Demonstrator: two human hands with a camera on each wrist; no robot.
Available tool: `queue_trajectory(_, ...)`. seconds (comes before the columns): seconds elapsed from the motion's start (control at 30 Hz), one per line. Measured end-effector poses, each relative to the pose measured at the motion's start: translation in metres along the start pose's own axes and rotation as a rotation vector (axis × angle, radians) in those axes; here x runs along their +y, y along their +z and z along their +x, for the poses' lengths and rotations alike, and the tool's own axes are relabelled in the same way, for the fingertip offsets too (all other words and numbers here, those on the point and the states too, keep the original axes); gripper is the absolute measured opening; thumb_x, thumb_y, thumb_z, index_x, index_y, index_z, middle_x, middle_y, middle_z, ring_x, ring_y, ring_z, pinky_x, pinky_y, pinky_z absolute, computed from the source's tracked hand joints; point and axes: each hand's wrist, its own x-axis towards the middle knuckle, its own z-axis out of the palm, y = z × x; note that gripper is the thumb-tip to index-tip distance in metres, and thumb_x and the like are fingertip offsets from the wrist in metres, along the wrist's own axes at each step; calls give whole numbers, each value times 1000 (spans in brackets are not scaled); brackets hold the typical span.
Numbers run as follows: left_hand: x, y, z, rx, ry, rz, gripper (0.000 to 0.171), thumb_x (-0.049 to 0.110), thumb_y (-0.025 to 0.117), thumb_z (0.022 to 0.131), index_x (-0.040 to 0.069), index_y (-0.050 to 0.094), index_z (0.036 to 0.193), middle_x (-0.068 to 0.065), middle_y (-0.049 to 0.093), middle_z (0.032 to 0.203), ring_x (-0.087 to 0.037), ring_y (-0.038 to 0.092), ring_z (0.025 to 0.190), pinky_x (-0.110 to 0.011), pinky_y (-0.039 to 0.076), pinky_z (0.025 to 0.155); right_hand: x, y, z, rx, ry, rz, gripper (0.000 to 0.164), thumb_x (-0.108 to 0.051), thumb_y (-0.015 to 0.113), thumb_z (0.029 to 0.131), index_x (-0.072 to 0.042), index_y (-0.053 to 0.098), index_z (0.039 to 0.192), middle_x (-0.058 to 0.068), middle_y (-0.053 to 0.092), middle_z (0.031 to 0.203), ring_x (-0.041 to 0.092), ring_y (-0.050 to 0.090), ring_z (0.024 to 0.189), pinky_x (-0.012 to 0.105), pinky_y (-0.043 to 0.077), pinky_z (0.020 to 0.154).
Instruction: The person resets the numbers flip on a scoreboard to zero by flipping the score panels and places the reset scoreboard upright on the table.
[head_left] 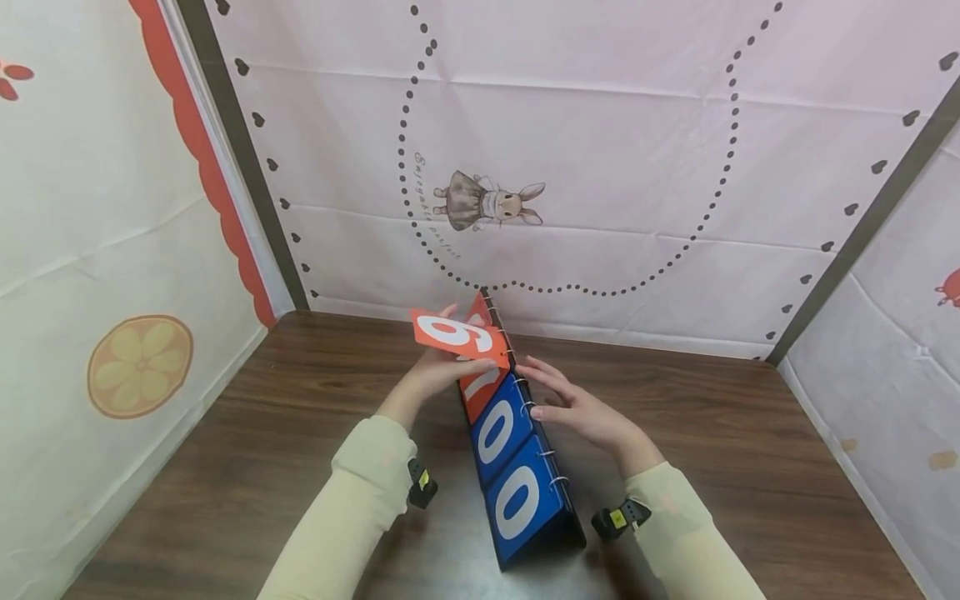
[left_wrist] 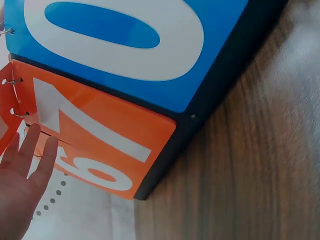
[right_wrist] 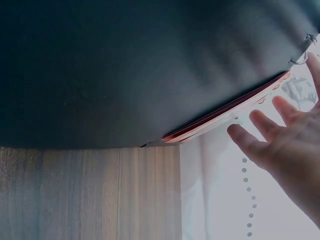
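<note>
A flip scoreboard (head_left: 525,492) stands tent-like on the table, with blue cards (head_left: 498,431) showing 0 at the near end and red cards at the far end. One red card (head_left: 457,335), its digit looking like a 6 or 9, is raised off the stack on its rings. My left hand (head_left: 433,373) is under this raised card, fingers extended; the left wrist view shows the fingers (left_wrist: 42,160) straight beside a red card (left_wrist: 95,117) marked 1 or 7. On the other side, my right hand (head_left: 592,414) has its fingertips at the ringed top edge, fingers spread.
The scoreboard rests on a dark wood-grain table (head_left: 712,433). A pale printed cloth wall (head_left: 600,183) rises behind the table, with more cloth at left and right. Each wrist wears a small black camera strap (head_left: 422,483).
</note>
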Motion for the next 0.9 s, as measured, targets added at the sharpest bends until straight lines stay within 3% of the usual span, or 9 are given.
queue_trajectory(0.2, -12, 2, -2, 71, -98, 21, 109, 43, 79, 68, 28, 6, 148, -2, 27, 147, -23, 32, 128, -52, 32, 101, 1, 0, 1, -4, 15, -5, 49, -31, 57, 91, -33, 43, 138, -13, 17, 150, 27, 16, 137, 64, 23, 100)
queue_trajectory(0.27, -12, 1, -5, 66, -106, -18, 110, 42, 78, 69, 29, 3, 148, -1, 22, 149, -23, 27, 130, -53, 29, 103, 0, 0, 1, -7, 18, 0, 47, -30, 57, 91, -32, 44, 137, -12, 18, 150, 27, 17, 137, 65, 23, 99)
queue_trajectory(0.37, -9, -4, -12, 30, -88, -206, 105, 32, 76, 75, 33, 0, 147, 0, 23, 148, -24, 26, 129, -52, 28, 104, 0, 0, 2, -14, 25, 12, 46, -30, 58, 91, -32, 47, 135, -13, 20, 150, 27, 18, 136, 64, 25, 99)
queue_trajectory(0.47, -5, -14, -18, -55, -33, -461, 90, 21, 70, 82, 28, 9, 147, -7, 30, 142, -29, 33, 126, -52, 29, 103, 0, 0, 3, -15, 24, 23, 45, -31, 59, 90, -31, 48, 134, -13, 20, 149, 28, 18, 136, 63, 25, 99)
queue_trajectory(0.57, -2, -25, -21, -137, 34, -603, 76, 25, 65, 86, 26, 15, 143, -11, 34, 137, -31, 38, 122, -53, 34, 100, -1, 0, 2, -7, 28, 31, 45, -30, 60, 90, -30, 49, 134, -12, 21, 149, 30, 19, 136, 63, 26, 99)
queue_trajectory(0.7, -3, -39, -23, -179, 76, -639, 71, 32, 57, 90, 30, 13, 146, -10, 32, 137, -30, 39, 122, -52, 40, 94, -2, 1, 1, -7, 36, 34, 45, -29, 59, 90, -28, 50, 134, -11, 22, 149, 29, 20, 135, 63, 25, 100)
queue_trajectory(0.83, -6, -51, -27, -123, -7, -639, 60, 31, 47, 95, 27, 18, 147, -9, 30, 140, -29, 40, 121, -52, 39, 94, -2, 0, 1, -4, 36, 31, 44, -26, 58, 91, -25, 49, 134, -10, 21, 150, 27, 20, 135, 63, 24, 100)
queue_trajectory(0.9, -8, -54, -27, -46, -80, -558, 56, 33, 47, 95, 24, 24, 146, -9, 34, 138, -25, 46, 115, -46, 44, 92, -2, 0, 0, -1, 36, 29, 44, -25, 58, 91, -24, 49, 135, -10, 21, 150, 27, 19, 136, 64, 23, 100)
